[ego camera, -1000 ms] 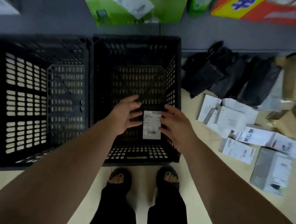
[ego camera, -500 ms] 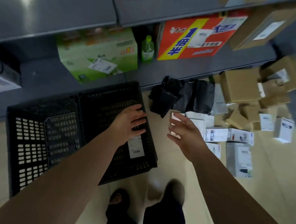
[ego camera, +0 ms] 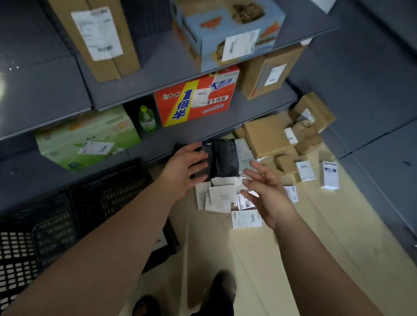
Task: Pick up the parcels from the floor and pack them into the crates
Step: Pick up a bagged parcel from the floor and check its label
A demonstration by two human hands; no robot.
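Step in hand: the reach for the next parcel. Both hands are stretched out empty over the heap on the floor.
Left hand: released, fingers spread flat over the black bags. Whether the fingertips touch the plastic cannot be told.
Right hand: released, fingers splayed and holding nothing, above the white boxes.
Parcels: all on the floor. The black bags lie against the front edge of the lowest shelf, the white boxes just in front of them, and the brown cartons in the corner beyond.
Crates: the near crate and the far crate stand side by side along the same shelf edge, left of the heap.
Next move: judged to call for lowering the hands and closing them on one parcel (a slack bag wants a gathering grip, a box a pinch across its sides), then carrying it left over a crate rim.
Hidden: the left forearm covers most of the near crate's inside. A white scrap shows beside it, but label or parcel cannot be told.
Hard to make out: the print on the labels is blurred, and the fingers mask where the bags overlap.
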